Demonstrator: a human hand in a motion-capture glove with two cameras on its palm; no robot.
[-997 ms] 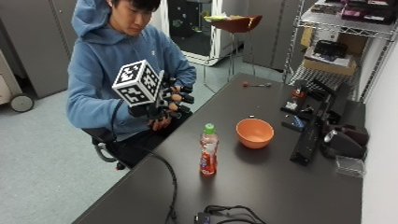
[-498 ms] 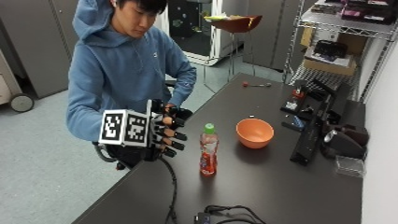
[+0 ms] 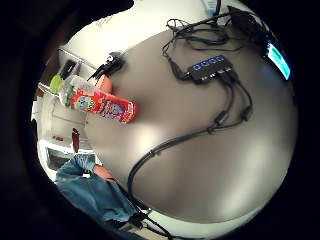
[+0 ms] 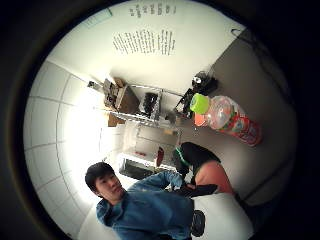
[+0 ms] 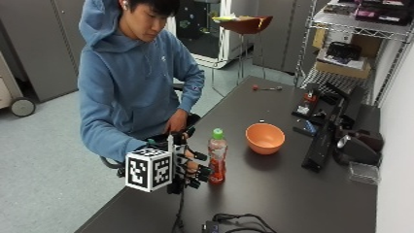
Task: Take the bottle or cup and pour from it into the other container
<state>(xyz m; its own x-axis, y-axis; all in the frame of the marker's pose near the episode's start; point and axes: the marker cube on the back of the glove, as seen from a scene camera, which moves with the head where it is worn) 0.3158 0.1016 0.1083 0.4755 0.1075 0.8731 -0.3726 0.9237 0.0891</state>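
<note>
A clear bottle [image 5: 216, 158] with a green cap, a red label and red drink stands upright on the dark table [image 5: 278, 194] near its front-left edge. An orange bowl [image 5: 265, 138] sits a little behind and to the right of it. My gloved right hand [image 5: 191, 167] hovers at table height just left of the bottle, fingers relaxed and pointing at its lower half, with a small gap between them. Both palm views show the bottle [image 3: 100, 104] [image 4: 227, 117] a short way off, with nothing in the palm. The bare left hand [image 5: 176, 121] rests at the table edge.
Black cables and a USB hub [image 3: 207, 67] lie at the table's front edge [image 5: 226, 223]. Black devices [image 5: 323, 141] and a clear box [image 5: 362, 172] line the right side, a small tool [image 5: 265, 88] lies at the far end, and a wire shelf [image 5: 349, 43] stands behind.
My right hand has dropped from chest height to table level and moved in toward the bottle's left side. Bottle and bowl have not moved.
</note>
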